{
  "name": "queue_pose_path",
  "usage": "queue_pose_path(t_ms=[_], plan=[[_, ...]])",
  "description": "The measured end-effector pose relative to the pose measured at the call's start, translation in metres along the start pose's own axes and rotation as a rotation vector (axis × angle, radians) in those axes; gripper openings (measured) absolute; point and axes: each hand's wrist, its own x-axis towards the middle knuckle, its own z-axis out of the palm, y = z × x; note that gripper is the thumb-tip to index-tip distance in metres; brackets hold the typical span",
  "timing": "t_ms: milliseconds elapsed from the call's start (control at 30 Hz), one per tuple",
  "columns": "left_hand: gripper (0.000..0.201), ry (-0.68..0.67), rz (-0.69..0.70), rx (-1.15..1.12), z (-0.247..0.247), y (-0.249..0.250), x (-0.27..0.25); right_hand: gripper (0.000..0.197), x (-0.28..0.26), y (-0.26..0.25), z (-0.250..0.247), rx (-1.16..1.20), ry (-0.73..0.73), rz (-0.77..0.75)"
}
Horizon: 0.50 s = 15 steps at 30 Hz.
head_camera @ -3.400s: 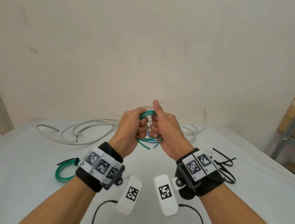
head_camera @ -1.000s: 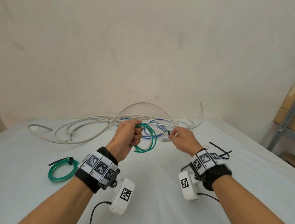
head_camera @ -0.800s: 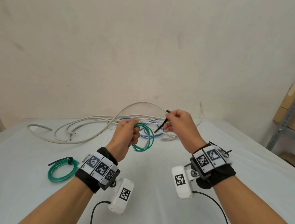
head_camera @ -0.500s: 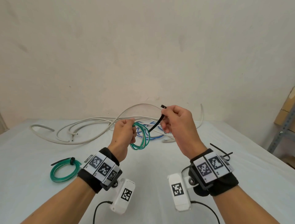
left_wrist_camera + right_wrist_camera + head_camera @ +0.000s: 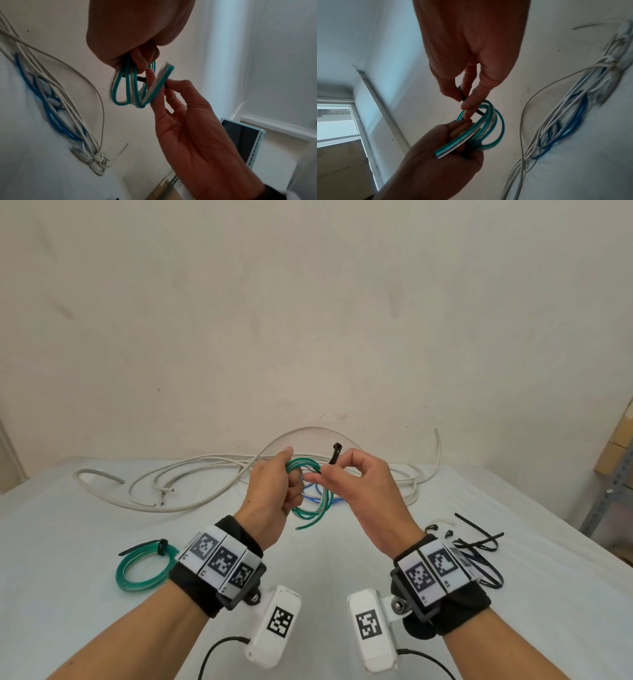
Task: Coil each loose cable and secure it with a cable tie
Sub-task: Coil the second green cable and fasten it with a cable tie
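Observation:
My left hand [image 5: 274, 491] grips a small green cable coil [image 5: 313, 501] in its fist, raised above the table. The same coil [image 5: 126, 89] hangs below the left fingers in the left wrist view. My right hand [image 5: 356, 484] pinches a black cable tie [image 5: 335, 453] between thumb and forefinger, right beside the coil. In the left wrist view the cable tie [image 5: 141, 78] crosses through the loops. In the right wrist view the tie [image 5: 464, 97] runs from the right fingers [image 5: 471, 102] into the green coil [image 5: 489, 121]. A loose cable end [image 5: 455, 143] sticks out of the left fist.
A tied green coil [image 5: 144, 566] lies on the white table [image 5: 85, 508] at the left. Loose white cables [image 5: 171, 484] and a blue cable [image 5: 318, 499] sprawl along the far edge. Several spare black ties [image 5: 479, 546] lie at the right. A metal shelf [image 5: 606, 491] stands at far right.
My right hand picked a black tie from the table, raised it and brought it to the coil in my left hand. The left hand lifted the coil slightly.

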Motion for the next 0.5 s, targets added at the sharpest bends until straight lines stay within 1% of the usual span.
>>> queue_pose_path(t_ms=[67,133,200,367,500], plan=[[0.036,-0.005,-0.079,-0.049,-0.0033,0.0000,0.0031,0.038,-0.0009,-0.0014,-0.0006,-0.091,0.021,-0.031],[0.036,-0.038,-0.138,-0.056,-0.0055,-0.0001,0.0049,0.041,-0.0020,-0.0019,-0.0012,-0.116,0.025,-0.054],[0.034,-0.055,-0.143,-0.037,-0.0064,-0.0002,0.0049,0.041,-0.0041,-0.0013,-0.0013,-0.121,0.003,-0.059],[0.025,-0.036,-0.127,0.000,-0.0072,-0.0029,0.0062,0.035,-0.0066,0.0013,-0.0028,-0.104,-0.040,-0.045],[0.024,-0.014,-0.138,0.011,-0.0078,-0.0028,0.0073,0.036,-0.0063,0.0040,-0.0021,-0.102,-0.055,-0.037]])
